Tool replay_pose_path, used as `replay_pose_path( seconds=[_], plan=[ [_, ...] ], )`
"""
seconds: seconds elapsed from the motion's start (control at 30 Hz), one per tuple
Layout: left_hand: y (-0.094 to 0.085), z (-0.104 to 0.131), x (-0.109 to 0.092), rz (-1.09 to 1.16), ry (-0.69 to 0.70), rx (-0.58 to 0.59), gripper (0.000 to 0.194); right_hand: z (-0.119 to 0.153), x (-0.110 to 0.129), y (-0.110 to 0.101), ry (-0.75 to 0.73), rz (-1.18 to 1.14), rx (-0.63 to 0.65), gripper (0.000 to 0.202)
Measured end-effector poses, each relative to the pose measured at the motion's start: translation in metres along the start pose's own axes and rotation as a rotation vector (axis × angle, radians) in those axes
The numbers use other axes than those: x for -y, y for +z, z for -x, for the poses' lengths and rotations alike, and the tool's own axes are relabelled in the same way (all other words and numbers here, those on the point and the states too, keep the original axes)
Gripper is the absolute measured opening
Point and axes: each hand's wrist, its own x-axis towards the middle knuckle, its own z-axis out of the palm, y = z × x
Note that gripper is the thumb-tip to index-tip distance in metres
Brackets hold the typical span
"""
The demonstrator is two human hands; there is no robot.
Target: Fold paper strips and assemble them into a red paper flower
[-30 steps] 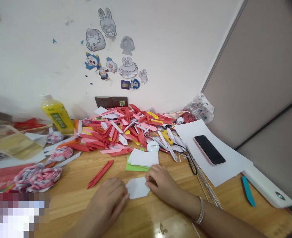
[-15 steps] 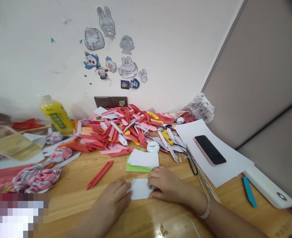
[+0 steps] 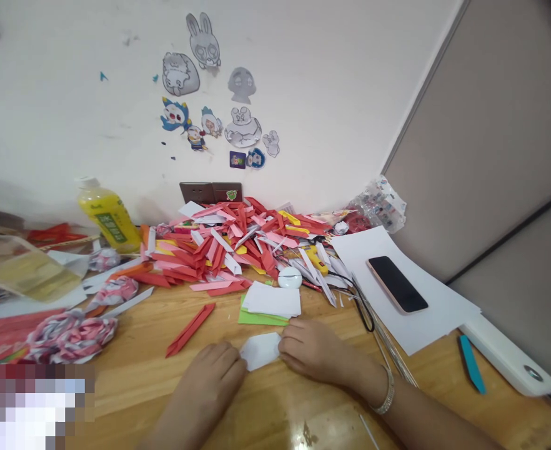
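A small white paper lies on the wooden table between my two hands, its left edge tilted slightly down. My left hand is closed on its left end, fingers curled together. At the right end, my right hand holds the paper with bent fingers; a bracelet is on that wrist. Just behind the paper sits a stack of white sheets over green paper. A folded red paper strip lies to the left of the stack.
Behind is a large pile of folded red, pink and white strips. A yellow bottle and woven paper pieces are at left. At right are a phone on white sheets, a teal cutter and a white device.
The white paper has tilted, its right end now higher, and its left end shows slanted corners. My left hand has shifted slightly, and the view has moved a little.
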Motion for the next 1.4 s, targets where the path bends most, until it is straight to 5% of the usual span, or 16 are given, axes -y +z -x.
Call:
replay_pose_path(
  seconds=[0.23, 0.5, 0.87, 1.4],
  plan=[
    [0.002, -0.004, -0.005, 0.042, -0.133, 0.002, 0.026, -0.003, 0.013, -0.003, 0.241, -0.195, 0.021, 0.004],
    [-0.001, -0.011, -0.013, 0.068, -0.296, 0.054, 0.026, -0.007, 0.024, 0.001, 0.518, -0.308, 0.007, 0.007],
    [0.005, -0.016, -0.02, -0.18, -0.298, 0.139, 0.025, -0.011, 0.029, 0.007, 0.521, -0.143, 0.071, 0.007],
    [0.003, -0.016, -0.019, -0.096, -0.38, 0.08, 0.023, -0.012, 0.031, 0.007, 0.489, -0.107, 0.094, 0.007]
  ],
)
